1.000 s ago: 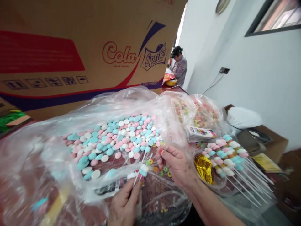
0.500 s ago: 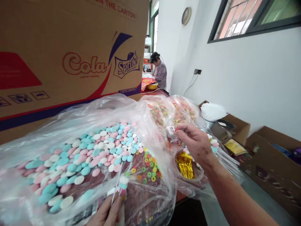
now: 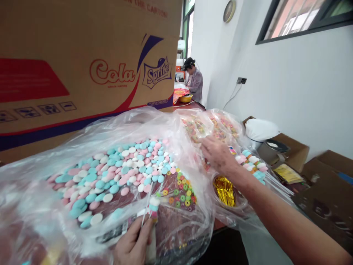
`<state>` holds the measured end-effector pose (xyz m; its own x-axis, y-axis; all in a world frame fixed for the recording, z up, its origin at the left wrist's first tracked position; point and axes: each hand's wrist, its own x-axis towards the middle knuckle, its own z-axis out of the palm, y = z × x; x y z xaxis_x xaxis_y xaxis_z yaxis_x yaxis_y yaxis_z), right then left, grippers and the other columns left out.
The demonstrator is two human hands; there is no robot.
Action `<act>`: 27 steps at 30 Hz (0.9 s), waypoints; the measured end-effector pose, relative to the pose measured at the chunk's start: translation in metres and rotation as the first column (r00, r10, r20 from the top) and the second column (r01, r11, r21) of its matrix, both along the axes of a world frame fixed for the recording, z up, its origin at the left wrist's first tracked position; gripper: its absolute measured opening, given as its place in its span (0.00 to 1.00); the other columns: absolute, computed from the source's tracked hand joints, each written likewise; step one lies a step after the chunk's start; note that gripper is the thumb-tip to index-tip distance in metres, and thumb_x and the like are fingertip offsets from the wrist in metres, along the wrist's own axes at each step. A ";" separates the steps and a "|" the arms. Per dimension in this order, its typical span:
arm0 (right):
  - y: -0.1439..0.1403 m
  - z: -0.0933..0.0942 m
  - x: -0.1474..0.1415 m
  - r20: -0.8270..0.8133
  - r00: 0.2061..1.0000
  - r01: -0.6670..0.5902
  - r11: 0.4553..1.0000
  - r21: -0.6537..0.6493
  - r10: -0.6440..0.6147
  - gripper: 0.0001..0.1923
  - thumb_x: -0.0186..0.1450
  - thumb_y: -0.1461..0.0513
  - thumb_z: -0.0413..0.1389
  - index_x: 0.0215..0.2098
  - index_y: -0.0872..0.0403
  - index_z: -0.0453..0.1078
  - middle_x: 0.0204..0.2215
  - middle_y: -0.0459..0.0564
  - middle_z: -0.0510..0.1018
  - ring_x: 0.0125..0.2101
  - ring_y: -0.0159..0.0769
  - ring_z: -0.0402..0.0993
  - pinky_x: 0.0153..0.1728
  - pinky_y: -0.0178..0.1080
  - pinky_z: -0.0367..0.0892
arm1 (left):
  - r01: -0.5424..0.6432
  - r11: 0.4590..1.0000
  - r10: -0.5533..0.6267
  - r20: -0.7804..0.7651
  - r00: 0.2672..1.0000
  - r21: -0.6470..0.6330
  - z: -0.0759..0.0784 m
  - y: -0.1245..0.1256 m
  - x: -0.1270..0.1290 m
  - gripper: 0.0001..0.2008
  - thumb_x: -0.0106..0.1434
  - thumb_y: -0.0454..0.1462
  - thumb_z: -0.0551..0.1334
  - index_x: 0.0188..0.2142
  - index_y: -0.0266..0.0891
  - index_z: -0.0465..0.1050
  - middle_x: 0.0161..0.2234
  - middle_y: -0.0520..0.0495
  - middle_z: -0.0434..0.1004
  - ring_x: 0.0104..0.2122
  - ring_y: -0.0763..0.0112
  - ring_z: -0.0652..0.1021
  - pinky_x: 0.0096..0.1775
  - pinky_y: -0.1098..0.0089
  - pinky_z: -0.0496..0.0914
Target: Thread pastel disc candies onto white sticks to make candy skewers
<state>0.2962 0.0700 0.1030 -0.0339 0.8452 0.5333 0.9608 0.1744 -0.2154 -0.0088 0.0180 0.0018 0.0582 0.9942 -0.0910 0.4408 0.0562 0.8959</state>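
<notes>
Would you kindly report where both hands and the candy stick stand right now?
Left hand pinching candy stick upright, low at the bag edge. Right hand reaching into far bag of ring candies, grip hidden. Loose plastic bag bunched between.

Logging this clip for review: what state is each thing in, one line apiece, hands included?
Left hand: grip shut on a partly threaded candy stick.
Right hand: blurred, reaching into the ring-candy bag; grip unclear.
Disc-candy bag: open, candies spread out.
Loose ring candies: scattered on plastic.
Finished skewers: lying in a pile.
Gold twist ties: in a clear tub.
Cardboard carton: upright behind the bags.
</notes>
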 end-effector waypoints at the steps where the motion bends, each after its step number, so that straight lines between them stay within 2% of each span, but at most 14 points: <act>1: -0.007 0.001 -0.005 -0.029 1.000 -0.004 0.997 0.082 0.006 0.12 0.68 0.66 0.47 0.43 0.55 0.72 0.34 0.52 0.76 0.37 0.38 0.73 0.41 0.38 0.66 | 0.004 1.000 -0.004 0.008 1.000 -0.004 -0.003 -0.001 0.001 0.20 0.56 0.55 0.63 0.25 0.41 0.76 0.18 0.55 0.66 0.22 0.69 0.69 0.24 0.75 0.65; 3: -0.021 0.001 -0.018 -0.107 0.992 -0.044 0.981 0.190 0.065 0.11 0.69 0.65 0.48 0.45 0.55 0.71 0.36 0.51 0.77 0.38 0.38 0.73 0.42 0.38 0.66 | -0.019 0.999 0.018 0.042 0.999 0.029 -0.009 -0.004 0.003 0.20 0.60 0.53 0.61 0.24 0.40 0.73 0.17 0.57 0.62 0.20 0.72 0.65 0.23 0.75 0.61; 4: -0.027 -0.002 -0.027 -0.137 0.983 -0.095 0.979 0.182 0.120 0.10 0.69 0.65 0.49 0.45 0.54 0.71 0.37 0.50 0.78 0.38 0.36 0.73 0.42 0.37 0.66 | -0.013 0.999 0.011 0.062 0.998 0.031 -0.011 -0.005 0.004 0.19 0.61 0.52 0.60 0.24 0.40 0.72 0.17 0.57 0.61 0.19 0.73 0.64 0.23 0.76 0.60; 6: -0.032 -0.014 -0.045 -0.176 0.954 -0.238 0.971 0.036 0.241 0.09 0.69 0.65 0.49 0.42 0.53 0.72 0.35 0.49 0.78 0.36 0.34 0.74 0.40 0.35 0.66 | 0.004 1.000 -0.005 0.089 0.996 0.019 -0.013 -0.007 0.006 0.19 0.62 0.51 0.60 0.23 0.40 0.71 0.18 0.57 0.61 0.18 0.75 0.62 0.21 0.76 0.56; 9: -0.025 -0.044 -0.072 -0.170 0.929 -0.365 0.893 -0.264 0.329 0.10 0.69 0.66 0.49 0.37 0.54 0.73 0.33 0.49 0.77 0.35 0.34 0.73 0.39 0.35 0.66 | -0.018 1.000 0.021 0.148 0.989 -0.024 -0.013 -0.008 0.006 0.17 0.62 0.49 0.60 0.24 0.40 0.70 0.18 0.58 0.61 0.17 0.76 0.59 0.19 0.76 0.52; 11: -0.015 -0.066 -0.087 -0.133 0.924 -0.381 0.836 -0.394 0.358 0.10 0.68 0.68 0.50 0.37 0.54 0.73 0.35 0.50 0.77 0.37 0.34 0.72 0.40 0.35 0.66 | -0.035 0.998 0.044 0.199 0.979 -0.052 -0.012 -0.009 0.007 0.16 0.62 0.48 0.61 0.25 0.40 0.70 0.18 0.58 0.61 0.16 0.77 0.58 0.18 0.76 0.51; 13: -0.006 -0.082 -0.099 -0.075 0.920 -0.374 0.802 -0.466 0.385 0.10 0.67 0.68 0.51 0.37 0.54 0.74 0.38 0.51 0.77 0.40 0.36 0.71 0.42 0.35 0.66 | -0.035 0.997 0.051 0.232 0.972 -0.069 -0.012 -0.010 0.007 0.16 0.62 0.48 0.61 0.25 0.40 0.70 0.17 0.58 0.61 0.15 0.78 0.57 0.17 0.76 0.50; 16: 0.000 -0.095 -0.111 0.040 0.916 -0.324 0.798 -0.508 0.398 0.09 0.66 0.68 0.53 0.39 0.54 0.74 0.41 0.54 0.76 0.45 0.41 0.70 0.43 0.38 0.66 | -0.032 0.996 0.051 0.245 0.968 -0.080 -0.012 -0.011 0.007 0.16 0.63 0.48 0.60 0.25 0.40 0.68 0.17 0.59 0.61 0.15 0.78 0.56 0.17 0.75 0.49; 19: -0.002 -0.095 -0.113 0.070 0.925 -0.289 0.811 -0.509 0.373 0.10 0.66 0.68 0.52 0.41 0.56 0.74 0.43 0.57 0.76 0.45 0.43 0.70 0.42 0.39 0.66 | -0.020 0.997 0.039 0.248 0.968 -0.078 -0.012 -0.011 0.006 0.17 0.63 0.47 0.60 0.24 0.40 0.67 0.17 0.59 0.60 0.15 0.78 0.56 0.18 0.75 0.49; 22: -0.003 -0.090 -0.106 -0.109 0.956 -0.291 0.829 -0.477 0.273 0.11 0.67 0.68 0.49 0.42 0.56 0.73 0.41 0.56 0.77 0.43 0.41 0.72 0.43 0.39 0.66 | -0.017 0.998 0.031 0.233 0.972 -0.060 -0.010 -0.011 0.006 0.15 0.63 0.46 0.59 0.24 0.40 0.68 0.17 0.59 0.59 0.16 0.77 0.58 0.19 0.75 0.51; 24: -0.003 -0.088 -0.100 -0.369 0.916 -0.318 0.850 -0.421 0.159 0.11 0.68 0.65 0.48 0.41 0.54 0.73 0.38 0.52 0.79 0.39 0.38 0.73 0.42 0.39 0.66 | -0.011 1.000 0.017 0.203 0.979 -0.029 -0.009 -0.010 0.007 0.14 0.63 0.45 0.59 0.25 0.40 0.70 0.17 0.58 0.60 0.18 0.75 0.61 0.22 0.75 0.55; 25: -0.004 -0.088 -0.097 -0.526 0.845 -0.341 0.856 -0.388 0.098 0.11 0.68 0.63 0.48 0.40 0.53 0.73 0.36 0.50 0.79 0.36 0.37 0.74 0.40 0.38 0.67 | -0.002 1.000 0.003 0.184 0.983 -0.010 -0.009 -0.010 0.007 0.14 0.64 0.44 0.59 0.25 0.40 0.70 0.17 0.58 0.60 0.19 0.75 0.62 0.24 0.75 0.56; 27: -0.005 -0.088 -0.095 -0.793 0.609 -0.406 0.854 -0.325 -0.012 0.10 0.66 0.60 0.50 0.39 0.52 0.74 0.31 0.46 0.79 0.31 0.35 0.74 0.35 0.37 0.68 | 0.036 0.999 -0.038 0.151 0.988 0.017 -0.009 -0.010 0.007 0.15 0.64 0.44 0.58 0.25 0.40 0.70 0.18 0.58 0.60 0.20 0.74 0.63 0.25 0.75 0.57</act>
